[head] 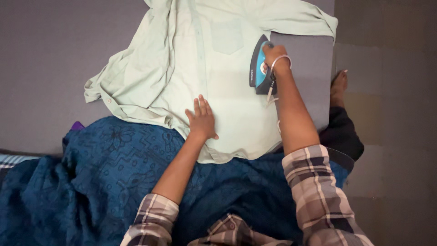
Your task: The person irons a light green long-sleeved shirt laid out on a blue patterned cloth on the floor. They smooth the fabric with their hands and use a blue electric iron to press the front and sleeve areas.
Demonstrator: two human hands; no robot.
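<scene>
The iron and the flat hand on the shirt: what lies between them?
Only bare pale green shirt fabric lies between the iron in the right hand and the flat left hand, seen from the head view.

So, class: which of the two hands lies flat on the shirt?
The left hand, palm down on the pale green shirt; the right hand instead grips the iron.

- The shirt [200, 68] runs off the top edge; its collar is out of view.
- The right hand [274, 55] covers the handle of the iron [258, 68].
- The blue cloth [104, 182] hides the shirt's lower hem and is cut off below.
</scene>
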